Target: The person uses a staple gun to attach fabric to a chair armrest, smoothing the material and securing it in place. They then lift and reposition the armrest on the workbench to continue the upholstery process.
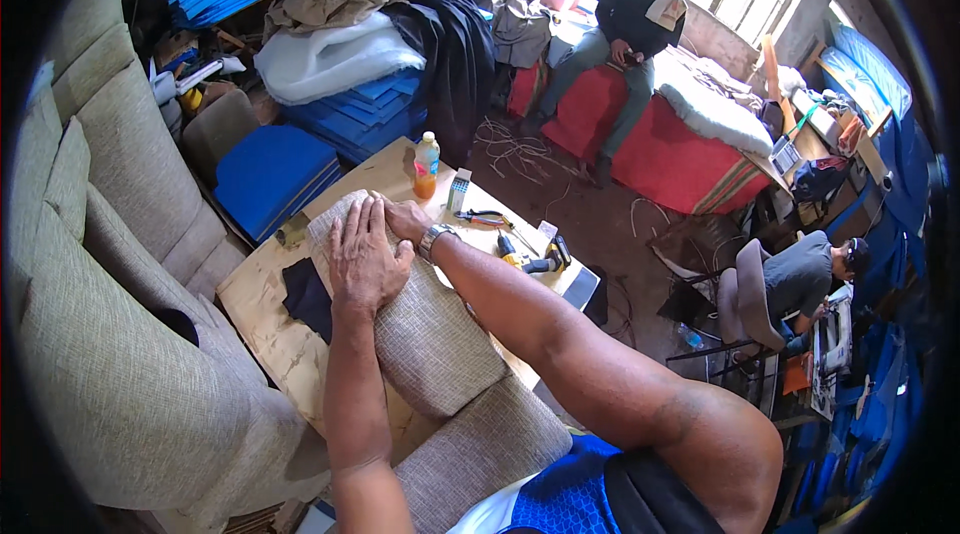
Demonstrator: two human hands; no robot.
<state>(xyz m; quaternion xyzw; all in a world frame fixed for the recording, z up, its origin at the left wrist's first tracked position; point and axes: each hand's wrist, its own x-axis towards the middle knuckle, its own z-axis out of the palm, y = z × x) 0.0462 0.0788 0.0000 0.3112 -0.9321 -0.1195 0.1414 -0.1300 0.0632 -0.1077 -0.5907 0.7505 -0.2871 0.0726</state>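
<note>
- Resting on the far end of a grey woven cushion (435, 334), the left hand (365, 254) lies flat, its fingers together and extended, thumb apart.
- Right hand (405, 222), wearing a wristwatch (433, 240), bends over the same end, against the left fingertips. Its fingers are partly hidden; I cannot tell whether they clamp the fabric.
- Position: the cushion lies across the wooden counter (262, 299), both hands at its 11 o'clock end. A second grey padded piece (490, 439) adjoins it at 5 o'clock.
- Surroundings, clocked from the cushion: dark cloth (306, 299) between 9 and 10; orange drink bottle (427, 169) at 12; small box (459, 191) just past 12; pliers (483, 218) at 1; yellow-and-black drill (540, 256) at 2.
- Beyond the counter: blue foam pieces (265, 174) toward 10 to 11, a seated person (640, 34) at 1, another person (805, 274) near 3.
- Handling, in my judgement: light for its bulk, soft-faced yet shape-holding, hardly slippery, not fragile; the weave could snag or pull.
- Recommended hold: palms on opposite long edges, taking the padding's full thickness rather than pinching loose cover.
</note>
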